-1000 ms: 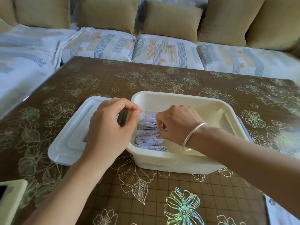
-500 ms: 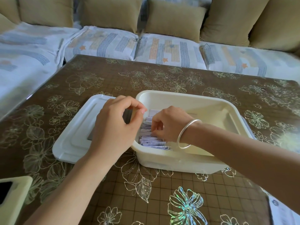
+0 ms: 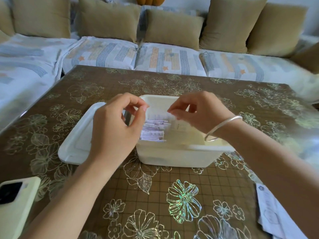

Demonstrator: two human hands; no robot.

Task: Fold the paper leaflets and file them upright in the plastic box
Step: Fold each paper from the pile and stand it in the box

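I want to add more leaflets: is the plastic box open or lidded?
Open: the plastic box has no lid on; the lid lies flat beside it, and filed leaflets show inside.

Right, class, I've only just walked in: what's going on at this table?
A person is filing folded leaflets upright in a plastic box on a table. A row already stands at its left end. Both hands hover over it: the left hand pinches thumb to forefinger, apparently empty; whether the right hand holds anything is too blurred to tell. The lid lies left of the box; more paper lies at the table's near right edge.
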